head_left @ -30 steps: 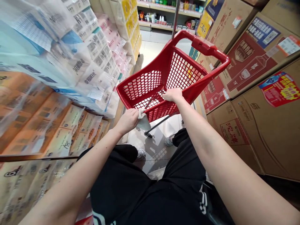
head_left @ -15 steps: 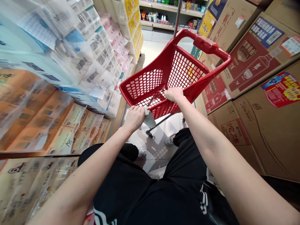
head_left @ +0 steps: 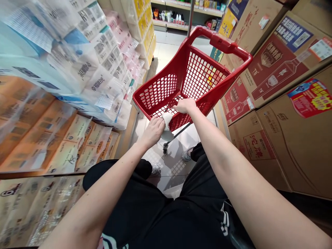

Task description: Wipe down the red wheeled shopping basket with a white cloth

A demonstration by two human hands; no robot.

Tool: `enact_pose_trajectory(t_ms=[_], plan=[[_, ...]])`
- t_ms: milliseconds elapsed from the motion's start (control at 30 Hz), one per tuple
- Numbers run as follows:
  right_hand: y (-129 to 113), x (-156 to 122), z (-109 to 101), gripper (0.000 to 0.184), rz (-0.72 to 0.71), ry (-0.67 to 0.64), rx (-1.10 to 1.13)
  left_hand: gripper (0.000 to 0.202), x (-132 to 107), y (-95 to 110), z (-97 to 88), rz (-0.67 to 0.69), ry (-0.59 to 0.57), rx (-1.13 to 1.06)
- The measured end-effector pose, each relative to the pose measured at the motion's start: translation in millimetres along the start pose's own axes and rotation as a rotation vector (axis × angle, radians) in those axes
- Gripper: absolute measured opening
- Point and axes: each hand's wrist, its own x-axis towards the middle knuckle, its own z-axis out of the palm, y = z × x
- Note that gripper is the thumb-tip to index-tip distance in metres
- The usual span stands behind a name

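A red plastic shopping cart (head_left: 178, 74) with a lattice basket stands in front of me, its handle tilted away to the upper right. My left hand (head_left: 154, 129) is closed on a white cloth (head_left: 167, 121) that drapes over the basket's near rim and hangs down outside it. Beside it, farther right on the same rim, my right hand (head_left: 186, 104) is closed around the edge, its fingertips inside the basket. Nothing lies in the visible part of the basket. My left fingertips are partly hidden by the cloth.
Wrapped tissue packs (head_left: 103, 65) are stacked along the left, with orange packs (head_left: 31, 121) nearer. Cardboard boxes (head_left: 298, 138) line the right. Beyond the cart are shelves (head_left: 171, 26) of bottles. A caster (head_left: 165, 148) touches the tiled floor between my legs.
My right hand has slid left along the rim, closer to my left hand. My left hand has shifted slightly right, and more of the cloth shows.
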Motion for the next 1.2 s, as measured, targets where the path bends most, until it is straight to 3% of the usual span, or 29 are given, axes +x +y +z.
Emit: enact_pose_trajectory(t_ms=[167,333,567,800,967,1200], plan=[[-8,0,1,0.056,-0.014,0.016,0.019,0.034,-12,-19,-4.2,0.022,-0.021,-0.059],[-16,-4,2,0.054,-0.007,0.022,0.032,0.029,-14,-20,-7.2,-0.028,-0.047,-0.016],[-14,-7,3,0.056,-0.01,0.011,0.031,0.027,-7,-2,-3.1,-0.099,0.021,0.141],[-2,-12,3,0.053,-0.024,0.022,0.009,0.03,-2,23,-0.3,-0.135,0.069,0.102],[6,-16,1,0.05,0.018,0.032,0.005,0.033,0,41,-1.5,-0.088,0.068,0.104],[17,-22,3,0.042,0.091,0.157,0.03,0.039,4,51,2.2,-0.022,0.026,0.084]])
